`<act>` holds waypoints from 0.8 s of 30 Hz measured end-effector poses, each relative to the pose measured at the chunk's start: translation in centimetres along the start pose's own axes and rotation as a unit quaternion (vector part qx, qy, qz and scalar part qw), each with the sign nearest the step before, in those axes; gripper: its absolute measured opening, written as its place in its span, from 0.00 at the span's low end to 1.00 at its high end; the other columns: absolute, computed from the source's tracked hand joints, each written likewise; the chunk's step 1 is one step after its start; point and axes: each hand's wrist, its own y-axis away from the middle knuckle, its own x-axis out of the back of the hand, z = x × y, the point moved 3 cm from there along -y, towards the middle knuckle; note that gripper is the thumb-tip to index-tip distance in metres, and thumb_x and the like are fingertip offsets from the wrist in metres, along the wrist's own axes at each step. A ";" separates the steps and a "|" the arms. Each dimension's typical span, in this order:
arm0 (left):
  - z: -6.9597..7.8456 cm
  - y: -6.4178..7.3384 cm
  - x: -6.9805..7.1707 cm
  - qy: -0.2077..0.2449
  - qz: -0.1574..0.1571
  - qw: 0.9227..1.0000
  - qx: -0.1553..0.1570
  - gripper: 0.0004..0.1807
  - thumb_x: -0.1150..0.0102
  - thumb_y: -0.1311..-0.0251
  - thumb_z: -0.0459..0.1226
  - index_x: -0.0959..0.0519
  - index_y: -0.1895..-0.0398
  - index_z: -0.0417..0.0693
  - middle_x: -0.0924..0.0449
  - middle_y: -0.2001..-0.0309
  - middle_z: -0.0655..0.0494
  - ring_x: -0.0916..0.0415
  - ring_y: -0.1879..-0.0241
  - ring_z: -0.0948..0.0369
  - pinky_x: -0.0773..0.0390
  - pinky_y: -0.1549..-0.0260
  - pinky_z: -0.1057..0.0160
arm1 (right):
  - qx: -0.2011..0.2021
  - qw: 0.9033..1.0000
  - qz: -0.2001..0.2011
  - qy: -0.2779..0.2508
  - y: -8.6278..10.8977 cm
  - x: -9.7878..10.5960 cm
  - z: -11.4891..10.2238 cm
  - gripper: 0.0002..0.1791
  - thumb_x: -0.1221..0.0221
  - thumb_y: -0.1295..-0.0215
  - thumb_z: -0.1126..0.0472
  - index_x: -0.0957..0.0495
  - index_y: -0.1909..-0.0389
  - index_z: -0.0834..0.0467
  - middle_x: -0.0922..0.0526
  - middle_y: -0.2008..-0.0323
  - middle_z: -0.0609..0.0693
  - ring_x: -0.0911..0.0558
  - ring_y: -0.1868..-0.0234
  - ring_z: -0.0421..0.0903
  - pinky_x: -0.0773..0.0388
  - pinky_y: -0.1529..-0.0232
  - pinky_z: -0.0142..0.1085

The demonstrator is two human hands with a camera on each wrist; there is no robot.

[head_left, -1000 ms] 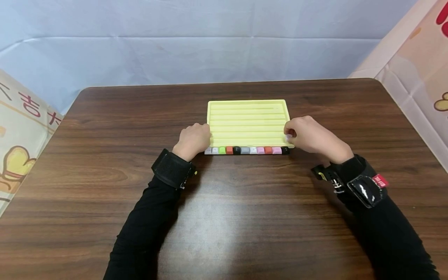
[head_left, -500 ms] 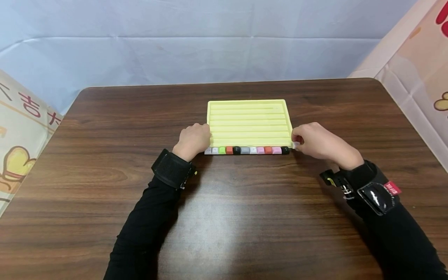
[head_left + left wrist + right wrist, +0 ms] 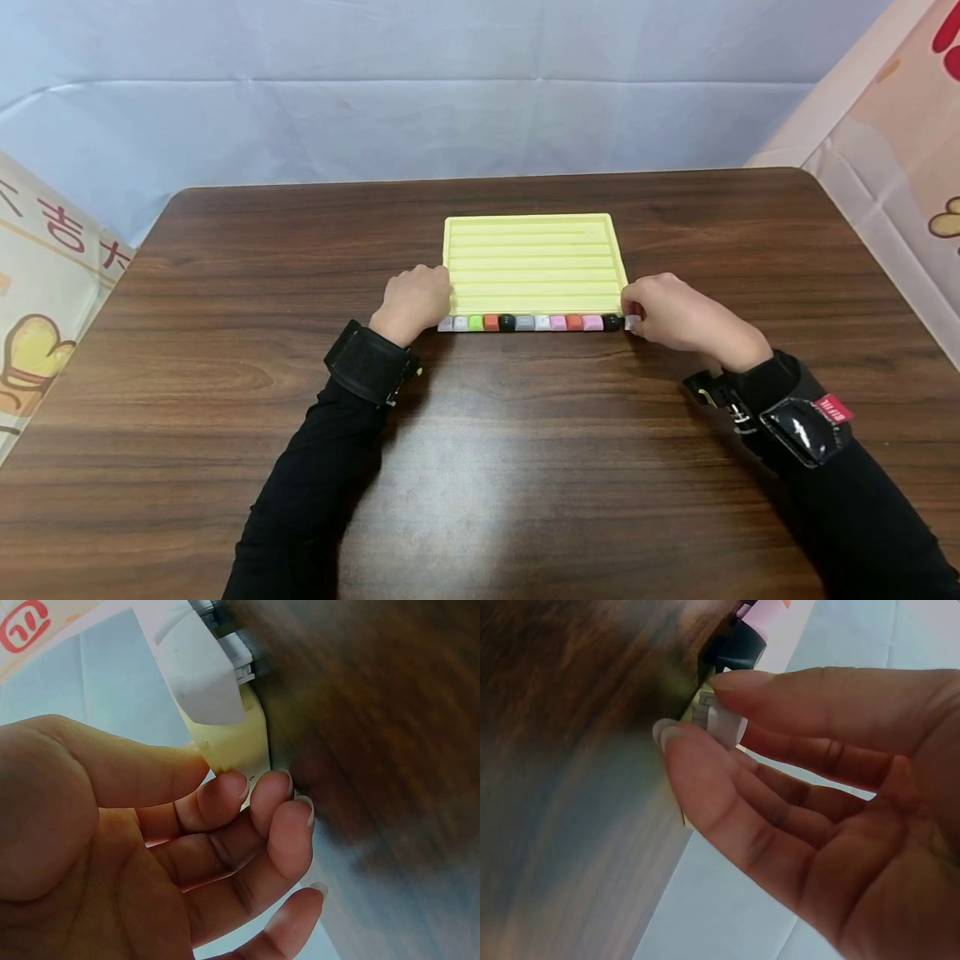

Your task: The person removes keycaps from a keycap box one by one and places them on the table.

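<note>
A pale yellow ridged tray [image 3: 534, 260] lies on the table, with a row of coloured keycaps [image 3: 525, 322] along its near edge. My left hand [image 3: 412, 302] holds the tray's left side between thumb and fingers, just beside a white end keycap [image 3: 199, 671]. At the right end of the row, my right hand [image 3: 686, 313] pinches a white keycap [image 3: 725, 726] between thumb and forefinger. That keycap is close beside the black keycap [image 3: 611, 322] and overlaps the tray's near right corner. Its underside shows in the right wrist view.
The dark wood-grain table [image 3: 480, 467] extends around the tray on all sides. A pale blue cloth [image 3: 450, 92] hangs behind its far edge. Printed cloths stand at the left [image 3: 52, 300] and the right [image 3: 892, 167].
My right hand has moved from the tray's right side outward, then slightly back left and down with the white keycap to the row's end. The left hand has stayed in place.
</note>
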 end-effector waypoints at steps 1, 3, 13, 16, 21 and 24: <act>0.0 0.0 0.0 0.000 -0.001 1.000 -0.001 0.14 0.62 0.31 0.37 0.26 0.60 0.37 0.29 0.72 0.46 0.33 0.75 0.54 0.36 0.75 0.60 | 0.001 1.000 0.000 0.001 0.0 0.0 0.0 0.04 0.40 0.48 0.74 0.24 0.75 0.63 0.28 0.79 0.49 0.31 0.76 0.46 0.33 0.73 0.41; 0.0 0.0 0.0 0.001 -0.004 1.000 -0.002 0.14 0.62 0.31 0.37 0.26 0.59 0.37 0.29 0.72 0.46 0.33 0.75 0.54 0.36 0.75 0.60 | 0.005 1.000 0.001 0.003 -0.1 -0.1 0.0 0.04 0.39 0.49 0.73 0.24 0.76 0.63 0.28 0.79 0.49 0.30 0.76 0.46 0.32 0.73 0.41; 0.0 0.0 0.0 0.000 -0.003 1.000 -0.002 0.14 0.61 0.31 0.37 0.26 0.62 0.38 0.29 0.73 0.46 0.33 0.76 0.54 0.37 0.75 0.60 | 0.002 1.000 0.005 0.010 -0.1 -0.3 0.0 0.05 0.38 0.49 0.72 0.25 0.76 0.63 0.29 0.78 0.50 0.31 0.74 0.47 0.34 0.72 0.40; 0.0 0.0 0.0 0.000 -0.004 1.000 -0.001 0.14 0.61 0.31 0.37 0.26 0.60 0.37 0.29 0.72 0.46 0.33 0.75 0.54 0.37 0.75 0.60 | -0.007 1.000 0.003 0.013 0.0 -0.1 0.1 0.07 0.36 0.50 0.71 0.27 0.74 0.63 0.31 0.77 0.51 0.33 0.74 0.47 0.36 0.72 0.40; 0.0 0.1 0.1 0.000 -0.003 1.000 -0.001 0.15 0.62 0.31 0.37 0.26 0.58 0.37 0.28 0.71 0.45 0.32 0.74 0.53 0.35 0.74 0.59 | -0.049 0.999 -0.016 0.008 0.1 0.1 0.6 0.09 0.35 0.49 0.67 0.27 0.74 0.63 0.32 0.80 0.50 0.34 0.77 0.46 0.38 0.75 0.37; 0.0 0.1 0.1 0.000 -0.003 1.000 0.000 0.15 0.62 0.31 0.37 0.26 0.58 0.37 0.28 0.70 0.45 0.31 0.73 0.52 0.34 0.73 0.58 | -0.072 0.997 -0.037 0.009 0.2 0.0 0.8 0.10 0.36 0.47 0.64 0.28 0.79 0.61 0.33 0.82 0.49 0.35 0.79 0.44 0.40 0.78 0.35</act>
